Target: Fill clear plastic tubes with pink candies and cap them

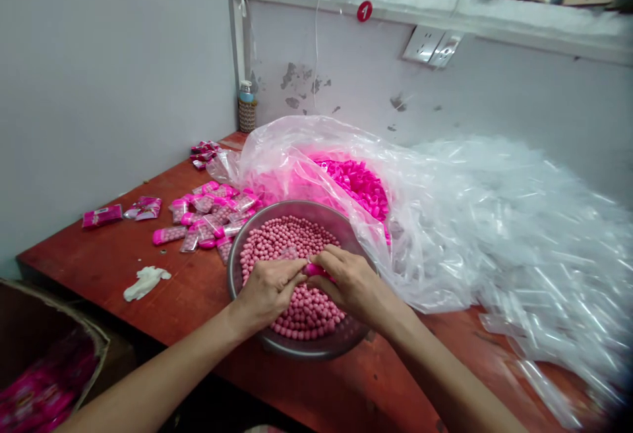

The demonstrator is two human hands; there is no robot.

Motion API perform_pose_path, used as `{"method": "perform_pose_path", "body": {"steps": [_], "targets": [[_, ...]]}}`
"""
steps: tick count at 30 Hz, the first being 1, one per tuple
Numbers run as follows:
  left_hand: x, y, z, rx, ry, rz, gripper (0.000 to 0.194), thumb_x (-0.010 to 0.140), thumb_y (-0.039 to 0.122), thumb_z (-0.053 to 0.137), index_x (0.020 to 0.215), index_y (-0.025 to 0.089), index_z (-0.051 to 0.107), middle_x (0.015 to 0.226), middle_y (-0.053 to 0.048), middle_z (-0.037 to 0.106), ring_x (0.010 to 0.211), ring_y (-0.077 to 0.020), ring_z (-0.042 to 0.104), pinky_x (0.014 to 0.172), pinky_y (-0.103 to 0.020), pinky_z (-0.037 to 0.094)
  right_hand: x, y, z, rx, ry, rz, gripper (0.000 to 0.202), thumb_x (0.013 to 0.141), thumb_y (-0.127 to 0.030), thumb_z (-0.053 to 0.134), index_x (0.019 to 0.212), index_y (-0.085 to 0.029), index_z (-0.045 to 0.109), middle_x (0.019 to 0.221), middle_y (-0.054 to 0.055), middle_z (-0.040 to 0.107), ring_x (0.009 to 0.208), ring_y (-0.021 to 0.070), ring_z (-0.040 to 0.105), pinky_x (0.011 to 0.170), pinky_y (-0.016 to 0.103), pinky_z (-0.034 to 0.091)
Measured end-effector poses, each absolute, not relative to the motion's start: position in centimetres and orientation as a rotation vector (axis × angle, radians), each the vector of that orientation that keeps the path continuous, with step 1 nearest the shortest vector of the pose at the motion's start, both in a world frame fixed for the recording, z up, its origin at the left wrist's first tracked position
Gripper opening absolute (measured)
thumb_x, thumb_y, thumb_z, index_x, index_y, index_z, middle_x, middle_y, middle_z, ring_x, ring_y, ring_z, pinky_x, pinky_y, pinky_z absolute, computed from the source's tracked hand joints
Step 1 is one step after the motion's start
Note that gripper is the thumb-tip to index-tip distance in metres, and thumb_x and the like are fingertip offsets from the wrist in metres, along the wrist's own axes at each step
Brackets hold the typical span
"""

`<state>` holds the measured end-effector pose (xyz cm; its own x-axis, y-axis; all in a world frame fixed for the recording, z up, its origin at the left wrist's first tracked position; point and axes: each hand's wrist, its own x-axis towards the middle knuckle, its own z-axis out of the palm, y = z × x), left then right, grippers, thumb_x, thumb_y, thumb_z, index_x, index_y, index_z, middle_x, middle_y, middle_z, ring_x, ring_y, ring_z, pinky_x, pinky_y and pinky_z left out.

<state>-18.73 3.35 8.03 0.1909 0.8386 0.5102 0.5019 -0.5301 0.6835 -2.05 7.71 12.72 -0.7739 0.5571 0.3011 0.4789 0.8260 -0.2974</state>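
Observation:
Over a metal bowl (pixel 237 238) of pink round balls (pixel 291 229), my two hands meet fingertip to fingertip. My right hand (pixel 349 281) is closed around a bright pink cap (pixel 314 269), partly covered by the fingers. The closed fingers of my left hand (pixel 270 288) pinch what looks like a clear plastic tube (pixel 289 253), mostly hidden behind the hand, its end against the cap. Left of the bowl lies a heap of filled clear tubes with pink caps (pixel 210 212). Behind the bowl, a big clear bag (pixel 306 133) holds many loose pink caps (pixel 359 186).
Many empty clear tubes (pixel 519 235) pile up across the table's right side. Pink packets (pixel 102 216) and a crumpled white scrap (pixel 146 283) lie on the red table (pixel 198 301) at left. A box (pixel 93 327) with pink packs stands below. A bottle (pixel 246 100) sits in the corner.

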Motion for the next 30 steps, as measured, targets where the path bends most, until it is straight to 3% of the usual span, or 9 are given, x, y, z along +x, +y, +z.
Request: {"method": "perform_pose_path", "body": {"steps": [5, 8, 10, 12, 16, 23, 30], "targets": [[-18.6, 3.4, 9.0, 1.851, 1.212, 1.212, 0.024, 0.080, 0.017, 0.053, 0.101, 0.019, 0.066, 0.088, -0.005, 0.071, 0.079, -0.0169, 0.064, 0.073, -0.025, 0.048, -0.8, 8.1, 13.0, -0.741, -2.452, 0.676, 0.017, 0.078, -0.030, 0.060, 0.088, -0.016, 0.060, 0.076, 0.003, 0.058, 0.069, 0.0131, 0.053, 0.062, 0.024, 0.042], [-18.7, 3.8, 9.5, 1.498, 1.105, 1.216, 0.027, 0.080, 0.020, 0.053, 0.104, 0.018, 0.065, 0.089, -0.004, 0.070, 0.080, -0.0177, 0.063, 0.071, -0.026, 0.049, 1.0, 7.9, 12.6, -0.776, -2.094, 1.226, 0.047, 0.072, -0.031, 0.067, 0.116, -0.025, 0.052, 0.102, 0.005, 0.061, 0.092, 0.0174, 0.057, 0.076, 0.029, 0.046], [-18.8, 4.2, 9.5, 1.303, 1.036, 1.225, 0.029, 0.079, 0.022, 0.054, 0.106, 0.016, 0.064, 0.090, -0.004, 0.070, 0.081, -0.0184, 0.063, 0.070, -0.026, 0.050, 2.0, 7.8, 11.9, -0.776, -1.833, 1.502, 0.055, 0.069, -0.028, 0.070, 0.120, -0.029, 0.049, 0.115, 0.005, 0.058, 0.105, 0.0195, 0.053, 0.083, 0.031, 0.045], [-19.0, 4.3, 9.4, 1.220, 1.004, 1.233, 0.031, 0.077, 0.022, 0.056, 0.106, 0.014, 0.064, 0.090, -0.005, 0.070, 0.084, -0.0191, 0.062, 0.073, -0.027, 0.050, 2.6, 7.9, 10.9, -0.791, -1.642, 1.605, 0.043, 0.069, -0.026, 0.070, 0.110, -0.027, 0.057, 0.110, 0.004, 0.061, 0.100, 0.0186, 0.056, 0.082, 0.030, 0.045], [-19.0, 4.1, 9.4, 1.336, 1.041, 1.228, 0.027, 0.076, 0.021, 0.058, 0.101, 0.016, 0.067, 0.090, -0.005, 0.071, 0.084, -0.0193, 0.063, 0.076, -0.028, 0.049, 1.8, 8.3, 9.8, -0.830, -1.401, 1.634, 0.018, 0.071, -0.027, 0.068, 0.088, -0.021, 0.066, 0.080, 0.001, 0.066, 0.070, 0.0113, 0.060, 0.069, 0.024, 0.048], [-18.8, 3.5, 9.5, 1.599, 1.111, 1.187, 0.020, 0.079, 0.020, 0.055, 0.090, 0.019, 0.070, 0.079, -0.002, 0.071, 0.080, -0.0185, 0.064, 0.076, -0.028, 0.049, -1.2, 8.7, 11.8, -0.926, -1.291, 2.080, 0.026, 0.069, -0.029, 0.069, 0.092, -0.016, 0.065, 0.084, 0.005, 0.066, 0.075, 0.0160, 0.063, 0.074, 0.034, 0.050], [-19.1, 3.5, 9.2, 1.742, 1.250, 1.188, 0.017, 0.078, 0.017, 0.055, 0.072, 0.018, 0.071, 0.063, -0.001, 0.067, 0.076, -0.0185, 0.064, 0.071, -0.026, 0.048, -2.2, 8.6, 11.7, -0.974, -1.171, 2.105, 0.018, 0.058, -0.020, 0.075, 0.068, -0.011, 0.063, 0.067, 0.003, 0.066, 0.061, 0.0136, 0.061, 0.067, 0.033, 0.052]]}}
